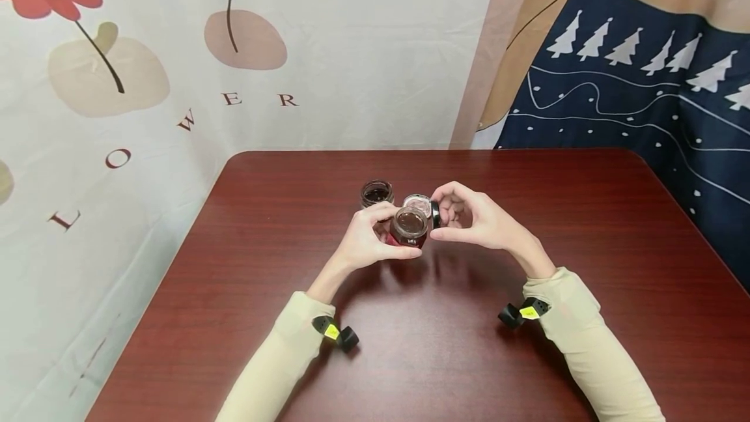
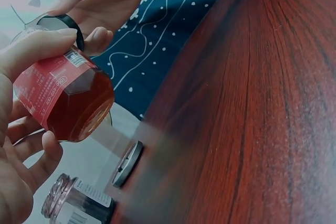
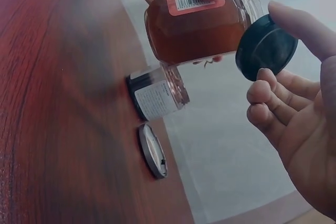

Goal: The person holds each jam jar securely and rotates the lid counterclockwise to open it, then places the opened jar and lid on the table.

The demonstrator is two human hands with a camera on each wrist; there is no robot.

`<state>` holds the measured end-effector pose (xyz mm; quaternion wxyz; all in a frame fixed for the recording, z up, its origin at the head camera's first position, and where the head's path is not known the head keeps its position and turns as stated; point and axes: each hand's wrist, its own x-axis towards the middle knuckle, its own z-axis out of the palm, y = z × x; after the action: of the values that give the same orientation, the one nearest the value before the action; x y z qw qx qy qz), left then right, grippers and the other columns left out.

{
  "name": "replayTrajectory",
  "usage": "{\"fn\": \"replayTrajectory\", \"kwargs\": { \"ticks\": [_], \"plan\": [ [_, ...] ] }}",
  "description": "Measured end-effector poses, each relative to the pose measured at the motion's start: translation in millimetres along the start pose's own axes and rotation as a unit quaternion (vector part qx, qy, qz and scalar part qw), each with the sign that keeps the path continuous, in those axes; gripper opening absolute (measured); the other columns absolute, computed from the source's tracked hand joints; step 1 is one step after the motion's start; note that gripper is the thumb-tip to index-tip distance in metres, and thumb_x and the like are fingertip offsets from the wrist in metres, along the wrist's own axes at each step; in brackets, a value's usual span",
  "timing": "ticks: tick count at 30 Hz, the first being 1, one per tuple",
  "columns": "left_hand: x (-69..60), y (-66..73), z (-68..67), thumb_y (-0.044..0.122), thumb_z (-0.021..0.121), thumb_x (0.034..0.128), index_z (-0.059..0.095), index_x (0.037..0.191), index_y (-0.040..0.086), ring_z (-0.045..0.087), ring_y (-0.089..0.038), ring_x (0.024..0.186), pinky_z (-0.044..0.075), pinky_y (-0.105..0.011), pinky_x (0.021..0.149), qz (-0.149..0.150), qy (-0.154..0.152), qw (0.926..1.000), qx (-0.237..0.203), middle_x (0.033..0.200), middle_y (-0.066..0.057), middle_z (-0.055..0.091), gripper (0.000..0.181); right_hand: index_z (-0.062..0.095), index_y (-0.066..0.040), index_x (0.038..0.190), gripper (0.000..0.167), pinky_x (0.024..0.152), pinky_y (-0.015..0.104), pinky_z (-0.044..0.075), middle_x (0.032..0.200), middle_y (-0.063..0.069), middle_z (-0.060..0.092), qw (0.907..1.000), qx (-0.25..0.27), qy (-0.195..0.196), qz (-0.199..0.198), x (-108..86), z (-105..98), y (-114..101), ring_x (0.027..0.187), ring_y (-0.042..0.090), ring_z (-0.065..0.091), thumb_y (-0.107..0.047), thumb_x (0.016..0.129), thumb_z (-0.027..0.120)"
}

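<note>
My left hand (image 1: 360, 239) grips a glass jar (image 1: 409, 230) of amber-brown contents, raised above the table; its red label and barcode show in the left wrist view. The jar's mouth is uncovered. Just right of it, my right hand (image 1: 483, 220) pinches a black lid (image 3: 266, 46) between thumb and fingers, held on edge beside the jar's rim. A second glass jar (image 3: 156, 93) with dark contents and a white label stands uncovered on the table behind the left hand. Near that jar another lid (image 3: 153, 151) lies flat, partly hidden by the raised jar in the head view.
The reddish-brown wooden table (image 1: 398, 344) extends around both arms. Behind it hangs a pale curtain (image 1: 375, 83) with flower prints and letters. A navy cloth (image 1: 621, 103) with white trees hangs at the right.
</note>
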<state>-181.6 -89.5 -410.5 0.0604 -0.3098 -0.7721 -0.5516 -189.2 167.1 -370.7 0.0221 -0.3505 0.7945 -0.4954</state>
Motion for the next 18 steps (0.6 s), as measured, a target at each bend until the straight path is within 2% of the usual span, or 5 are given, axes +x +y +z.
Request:
{"fn": "replayTrajectory", "kwargs": {
  "ticks": [6, 14, 17, 18],
  "plan": [
    [-0.6, -4.6, -2.1, 0.019, 0.098, 0.0616, 0.076, 0.105, 0.011, 0.055, -0.028, 0.066, 0.045, -0.028, 0.056, -0.022, -0.001, 0.9998, 0.002, 0.086, -0.001, 0.06, 0.05, 0.055, -0.011, 0.12, 0.05, 0.065, 0.029, 0.05, 0.085, 0.003, 0.062, 0.9997, -0.009, -0.017, 0.014, 0.2, -1, 4, 0.075, 0.018, 0.061, -0.013, 0.08, 0.086],
    [-0.1, -8.3, -1.3, 0.012, 0.098, 0.0605, 0.075, 0.108, 0.004, 0.056, -0.038, 0.063, 0.042, -0.031, 0.054, -0.047, -0.009, 0.9988, 0.013, 0.085, -0.003, 0.061, 0.053, 0.054, -0.003, 0.119, 0.051, 0.072, 0.031, 0.055, 0.087, 0.004, 0.065, 0.999, -0.004, -0.035, 0.029, -0.1, -1, 13, 0.076, 0.018, 0.063, -0.011, 0.08, 0.086],
    [-0.1, 4.5, -3.3, 0.006, 0.095, 0.062, 0.074, 0.106, 0.0, 0.056, -0.044, 0.064, 0.043, -0.031, 0.055, -0.053, -0.015, 0.9984, 0.011, 0.084, -0.004, 0.061, 0.049, 0.053, -0.001, 0.119, 0.051, 0.073, 0.032, 0.055, 0.087, 0.004, 0.066, 0.9985, 0.007, -0.042, 0.035, -0.4, -1, 16, 0.076, 0.02, 0.064, -0.01, 0.081, 0.085],
    [-0.3, 4.1, -3.7, 0.007, 0.095, 0.0626, 0.074, 0.105, 0.0, 0.056, -0.043, 0.064, 0.043, -0.031, 0.055, -0.053, -0.016, 0.9984, 0.011, 0.084, -0.004, 0.061, 0.048, 0.053, -0.001, 0.119, 0.05, 0.074, 0.032, 0.056, 0.088, 0.005, 0.066, 0.9983, 0.009, -0.043, 0.038, -0.6, -1, 17, 0.076, 0.02, 0.064, -0.01, 0.081, 0.085]
  ]
}}
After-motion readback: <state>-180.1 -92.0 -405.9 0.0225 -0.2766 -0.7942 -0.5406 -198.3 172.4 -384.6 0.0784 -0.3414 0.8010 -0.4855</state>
